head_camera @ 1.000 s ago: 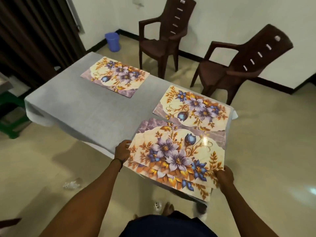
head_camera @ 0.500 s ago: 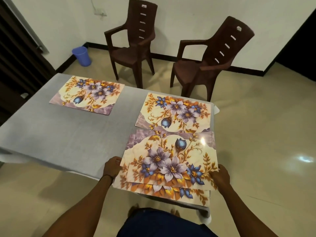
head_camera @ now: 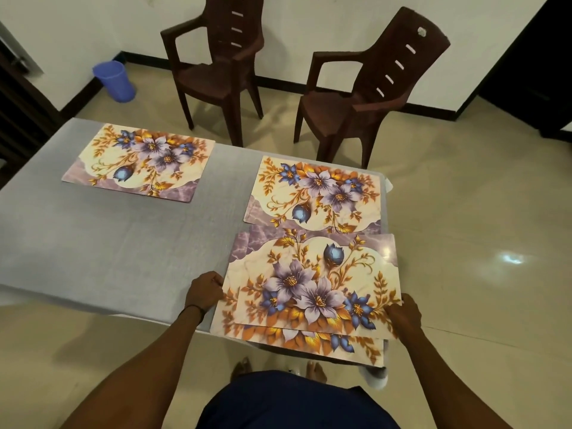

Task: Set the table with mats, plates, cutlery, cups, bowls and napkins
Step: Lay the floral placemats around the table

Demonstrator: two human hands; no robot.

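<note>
Two floral mats lie flat on the grey table (head_camera: 117, 258): one at the far left (head_camera: 139, 164), one at the far right (head_camera: 318, 193). At the near right corner I hold a small stack of the same floral mats (head_camera: 309, 289), two edges showing, the lower one jutting toward me past the table edge. My left hand (head_camera: 202, 291) grips the stack's left edge. On the opposite side my right hand (head_camera: 402, 314) grips the near right corner. The stack's far edge overlaps the far right mat slightly.
Two dark brown plastic chairs (head_camera: 216, 63) (head_camera: 371, 88) stand beyond the table's far side. A blue bucket (head_camera: 114, 80) sits on the floor by the wall at the left. A dark doorway is at the far right.
My view has swung round to face the table squarely. The mat stack has settled lower at the near right corner, still held by both hands.
</note>
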